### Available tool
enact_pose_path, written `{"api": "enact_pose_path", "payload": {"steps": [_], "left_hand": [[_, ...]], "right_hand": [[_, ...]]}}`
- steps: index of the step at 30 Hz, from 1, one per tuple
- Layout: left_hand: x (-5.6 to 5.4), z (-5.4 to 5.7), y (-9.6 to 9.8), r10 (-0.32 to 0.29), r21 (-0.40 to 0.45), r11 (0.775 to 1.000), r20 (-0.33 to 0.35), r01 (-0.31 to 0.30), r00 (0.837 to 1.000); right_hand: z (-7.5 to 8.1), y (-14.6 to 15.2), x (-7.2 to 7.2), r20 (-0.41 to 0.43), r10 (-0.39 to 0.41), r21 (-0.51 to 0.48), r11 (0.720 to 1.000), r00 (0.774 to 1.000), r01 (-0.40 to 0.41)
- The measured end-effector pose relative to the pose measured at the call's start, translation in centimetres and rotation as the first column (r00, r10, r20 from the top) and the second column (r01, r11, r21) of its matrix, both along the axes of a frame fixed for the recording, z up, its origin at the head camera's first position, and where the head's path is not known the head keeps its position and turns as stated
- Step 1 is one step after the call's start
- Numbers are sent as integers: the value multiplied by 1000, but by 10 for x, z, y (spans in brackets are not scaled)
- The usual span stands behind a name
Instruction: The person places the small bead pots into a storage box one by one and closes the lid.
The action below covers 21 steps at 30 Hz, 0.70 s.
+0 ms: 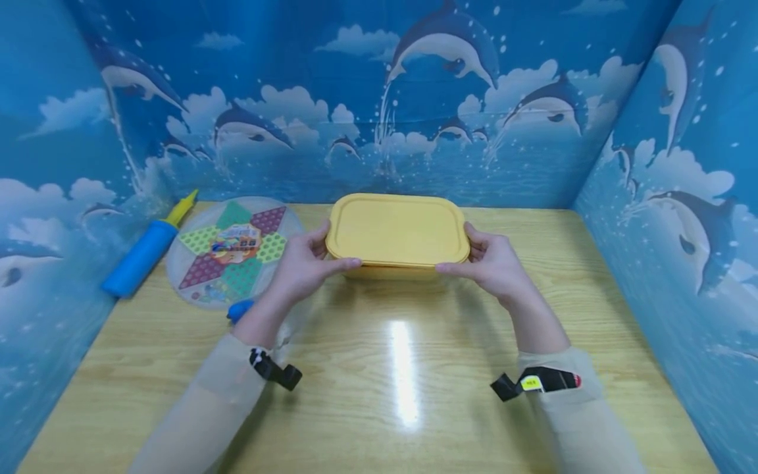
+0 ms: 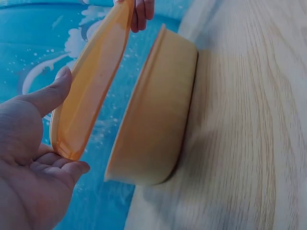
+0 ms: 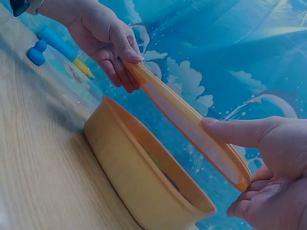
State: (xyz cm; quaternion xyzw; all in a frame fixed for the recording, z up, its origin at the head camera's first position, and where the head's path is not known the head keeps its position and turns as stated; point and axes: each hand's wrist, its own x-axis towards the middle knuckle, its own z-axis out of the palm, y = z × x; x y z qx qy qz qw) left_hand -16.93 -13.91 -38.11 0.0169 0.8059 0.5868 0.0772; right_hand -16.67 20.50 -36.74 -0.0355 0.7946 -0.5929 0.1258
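A yellow rectangular lid (image 1: 397, 227) with rounded corners is held level above a matching yellow plastic box (image 1: 393, 272). Both wrist views show a gap between the lid (image 2: 93, 91) and the rim of the box (image 2: 153, 110), which stands on the table. My left hand (image 1: 302, 266) grips the lid's left end, thumb on top and fingers beneath. At the right end, my right hand (image 1: 494, 263) pinches it the same way. Inside the box (image 3: 120, 158), the right wrist view gives a glimpse of small green and dark contents, mostly hidden by the wall.
To the left lies a round, clear-rimmed board (image 1: 195, 263) with a coloured star pattern. Beside it is a blue pump (image 1: 139, 260) with a yellow nozzle. A small blue object (image 1: 239, 311) sits near my left forearm. Dolphin-print curtains (image 1: 367, 158) border the wooden table (image 1: 450, 421).
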Motion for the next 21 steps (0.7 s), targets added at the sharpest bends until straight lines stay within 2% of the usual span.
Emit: {"api": "enact_pose_path", "payload": {"steps": [3, 8, 14, 21], "left_hand": [[-5, -7, -1, 3, -12, 1000, 1, -3, 1000], [-14, -21, -3, -9, -13, 1000, -3, 9, 1000], [-23, -37, -2, 3, -10, 1000, -18, -3, 1000], [-27, -47, 0, 17, -15, 1000, 12, -17, 1000]], "right_hand": [[-4, -2, -6, 9, 1, 35, 999, 1000, -1], [-16, -4, -16, 34, 2, 20, 1000, 999, -3], [-32, -6, -27, 21, 14, 5, 1000, 1000, -14], [-48, -9, -33, 1, 16, 19, 1000, 1000, -16]]}}
